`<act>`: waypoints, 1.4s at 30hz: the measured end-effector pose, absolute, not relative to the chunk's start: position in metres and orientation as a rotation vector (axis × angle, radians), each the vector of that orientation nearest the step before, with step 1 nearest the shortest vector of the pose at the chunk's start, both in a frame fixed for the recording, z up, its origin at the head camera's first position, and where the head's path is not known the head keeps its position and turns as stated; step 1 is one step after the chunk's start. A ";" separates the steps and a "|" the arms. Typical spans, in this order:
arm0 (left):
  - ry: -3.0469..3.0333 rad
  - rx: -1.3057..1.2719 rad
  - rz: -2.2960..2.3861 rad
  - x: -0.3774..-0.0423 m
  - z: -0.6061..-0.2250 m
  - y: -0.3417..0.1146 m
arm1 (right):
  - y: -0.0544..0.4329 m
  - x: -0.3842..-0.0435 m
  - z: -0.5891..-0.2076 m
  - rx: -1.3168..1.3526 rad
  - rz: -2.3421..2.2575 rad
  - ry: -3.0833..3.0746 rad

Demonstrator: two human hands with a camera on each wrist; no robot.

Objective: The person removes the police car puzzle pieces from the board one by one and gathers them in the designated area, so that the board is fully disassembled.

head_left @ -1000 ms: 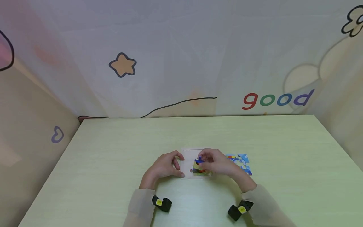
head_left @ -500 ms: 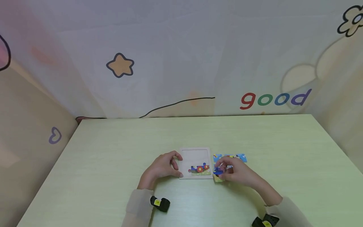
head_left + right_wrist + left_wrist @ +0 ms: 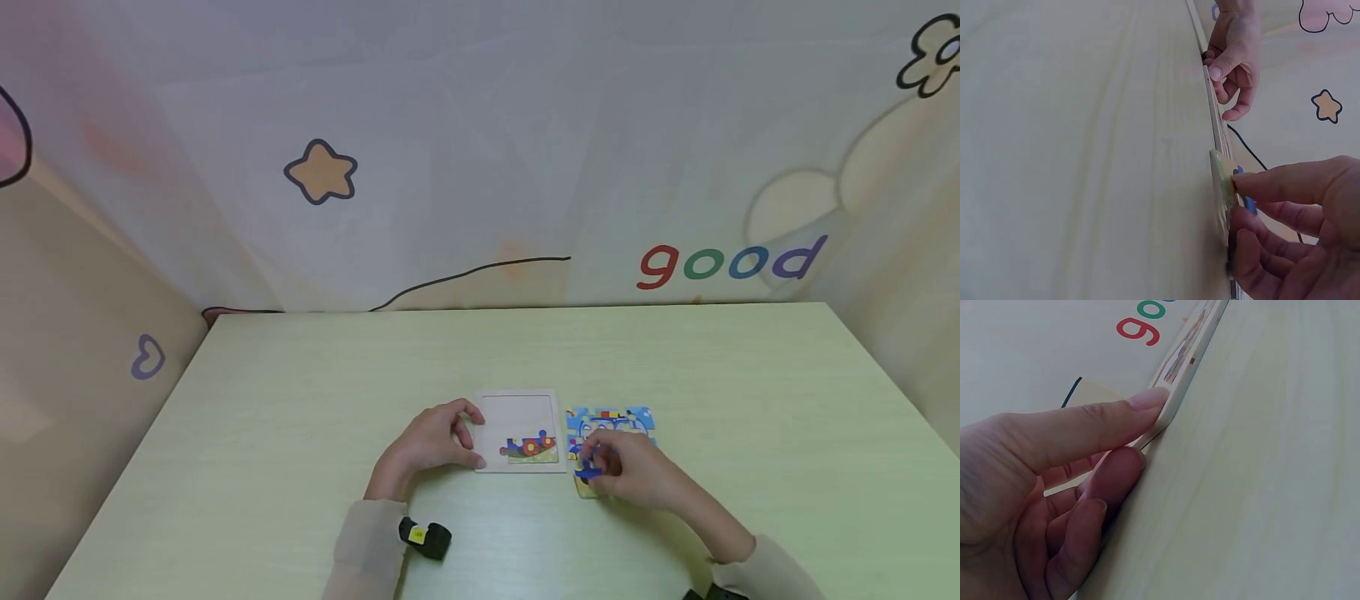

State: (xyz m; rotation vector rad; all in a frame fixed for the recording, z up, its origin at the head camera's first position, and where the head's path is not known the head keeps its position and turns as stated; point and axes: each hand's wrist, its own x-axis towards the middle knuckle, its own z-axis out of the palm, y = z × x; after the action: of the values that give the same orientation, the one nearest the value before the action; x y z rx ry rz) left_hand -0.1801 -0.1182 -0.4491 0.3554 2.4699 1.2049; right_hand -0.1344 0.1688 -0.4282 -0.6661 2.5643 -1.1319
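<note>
A square white puzzle tray [image 3: 517, 412] lies flat on the table, with joined pieces [image 3: 530, 448] showing a red and blue train along its lower right. My left hand [image 3: 427, 437] holds the tray's left side, its thumb [image 3: 1141, 403] on the edge near the front corner. To the right of the tray, my right hand [image 3: 637, 469] pinches a blue and yellow puzzle piece [image 3: 584, 486] between thumb and fingers. That piece [image 3: 1220, 178] is tilted close above the tabletop in the right wrist view. Fingers partly cover it.
More puzzle pieces [image 3: 611, 414], mostly light blue, lie grouped right of the tray, partly behind my right hand. The pale wooden table [image 3: 337, 375] reaches back to a printed cloth backdrop [image 3: 465, 167]. A black wrist camera [image 3: 426, 540] sits at my left cuff.
My right hand has moved right from above the tray with the blue and yellow puzzle piece, then slightly toward the front. The left hand stays at the tray's left side.
</note>
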 end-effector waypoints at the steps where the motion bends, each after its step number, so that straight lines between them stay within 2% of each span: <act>1: 2.470 0.358 1.205 -0.180 -0.449 -0.118 | 0.169 -0.134 -0.428 -0.673 -1.135 2.566; 24: 2.481 0.374 1.194 -0.182 -0.452 -0.117 | 0.165 -0.137 -0.432 -0.638 -1.105 2.631; 32: 2.484 0.354 1.190 -0.182 -0.452 -0.119 | 0.138 -0.149 -0.425 -0.585 -1.233 2.538; 42: 2.473 0.371 1.191 -0.182 -0.449 -0.119 | 0.109 -0.168 -0.430 -0.555 -1.153 2.557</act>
State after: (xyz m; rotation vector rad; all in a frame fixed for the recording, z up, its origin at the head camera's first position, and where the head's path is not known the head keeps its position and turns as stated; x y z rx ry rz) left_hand -0.1817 -0.1186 -0.4491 0.3710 2.4727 1.1911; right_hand -0.1679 0.1094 -0.4301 -0.5548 2.5569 -1.1530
